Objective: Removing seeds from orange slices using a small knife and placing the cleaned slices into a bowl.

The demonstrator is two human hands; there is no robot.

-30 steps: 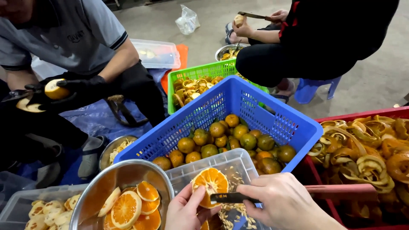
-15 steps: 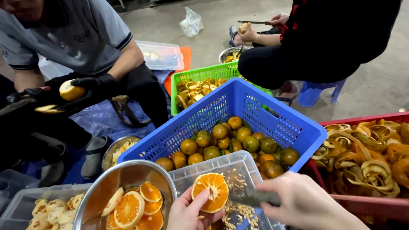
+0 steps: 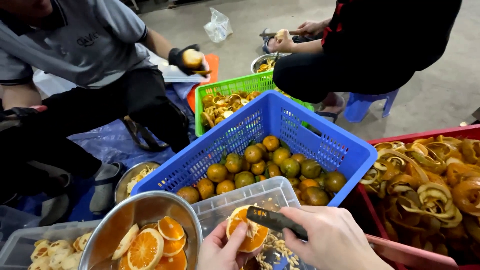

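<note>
My left hand [image 3: 222, 250] holds a cut orange half [image 3: 246, 231], cut face up, over a clear plastic tub [image 3: 260, 197] with seeds [image 3: 272, 250] lying in it. My right hand [image 3: 332, 240] grips a black-handled knife [image 3: 275, 220] laid across the half's cut face. A steel bowl [image 3: 145, 210] of orange halves sits to the left of my hands. Behind the tub stands a blue basket [image 3: 280, 125] of whole green-orange fruit.
A red crate [image 3: 430, 137] of orange peels stands on the right, a green basket [image 3: 232, 85] of peels behind the blue one. Two other people sit opposite; the left one's gloved hand [image 3: 182, 57] holds a fruit. A clear tub [image 3: 30, 240] with peeled pieces sits at lower left.
My hands and the orange half shifted lower right over the tub, the knife now across the half. The person at left raised the gloved hand with a fruit to the right.
</note>
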